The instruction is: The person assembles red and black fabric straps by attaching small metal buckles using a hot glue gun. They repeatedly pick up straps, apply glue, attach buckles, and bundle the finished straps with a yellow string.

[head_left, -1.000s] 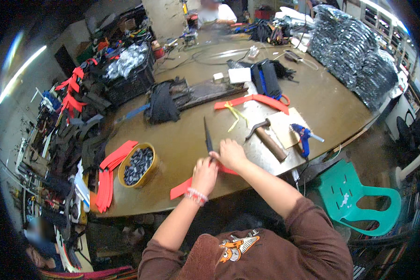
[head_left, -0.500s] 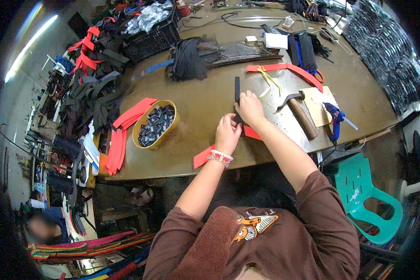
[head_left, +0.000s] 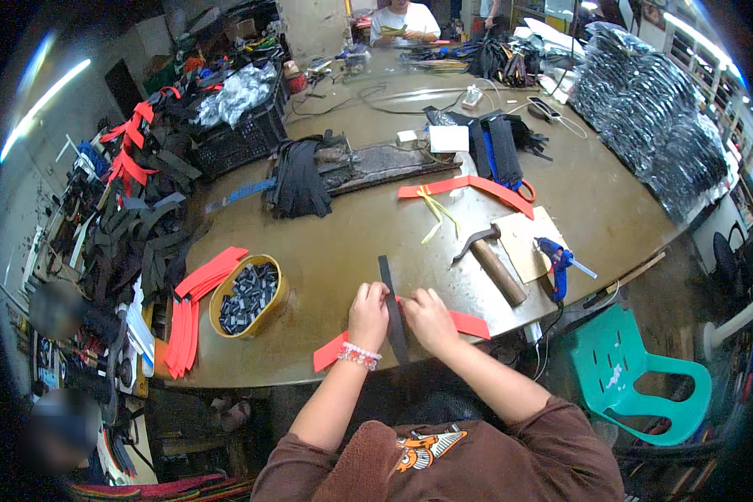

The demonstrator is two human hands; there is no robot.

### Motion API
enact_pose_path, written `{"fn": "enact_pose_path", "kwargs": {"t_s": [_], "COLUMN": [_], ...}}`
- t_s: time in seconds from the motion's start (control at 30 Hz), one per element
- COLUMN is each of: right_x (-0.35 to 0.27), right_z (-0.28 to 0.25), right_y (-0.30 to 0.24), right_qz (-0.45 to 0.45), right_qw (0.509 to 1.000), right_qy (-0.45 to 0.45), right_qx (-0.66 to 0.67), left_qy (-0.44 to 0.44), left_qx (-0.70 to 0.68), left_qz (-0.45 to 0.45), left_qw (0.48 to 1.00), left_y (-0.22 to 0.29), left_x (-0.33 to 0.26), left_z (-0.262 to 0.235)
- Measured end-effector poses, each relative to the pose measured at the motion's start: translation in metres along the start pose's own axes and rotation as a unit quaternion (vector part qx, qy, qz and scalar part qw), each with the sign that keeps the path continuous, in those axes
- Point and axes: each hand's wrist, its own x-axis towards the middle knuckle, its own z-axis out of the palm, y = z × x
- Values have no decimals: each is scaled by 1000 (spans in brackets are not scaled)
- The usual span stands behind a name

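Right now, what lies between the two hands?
Head view: a black strap runs between the left hand and right hand, with some red strip showing.

Green chair (head_left: 608, 351) beside brown table (head_left: 343, 247); tube light (head_left: 45, 110) lit.

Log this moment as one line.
left hand: at black strip | right hand: over red strip | black strip: between hands | bowl: left of hands | hammer: right of hands
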Motion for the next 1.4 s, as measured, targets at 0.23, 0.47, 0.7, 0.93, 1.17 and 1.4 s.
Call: {"fn": "enact_pose_path", "kwargs": {"t_s": [0.23, 0.47, 0.7, 0.93, 1.17, 1.4], "right_x": [-9, -4, -6, -6, -6, -7], "right_z": [14, 6, 4, 4, 9, 1], "right_y": [8, -8, -4, -4, 2, 1], "right_qz": [-51, -24, -25, -39, -40, -60], "right_qw": [996, 998, 999, 997, 997, 992], "right_qy": [73, 13, 36, 58, 69, 96], "right_qx": [-21, -60, -9, -12, 21, 48], "left_qy": [-180, -240, -86, 89, 51, 175], "left_qx": [-30, -77, 87, 342, 300, -21], "left_qz": [12, 136, -12, -104, -102, -166], "left_qw": [983, 958, 992, 930, 947, 970], "left_y": [2, -10, -52, -151, -187, -166], "left_x": [-6, -16, 19, 58, 70, 50], "left_z": [-30, -40, -144, -196, -203, -209]}}
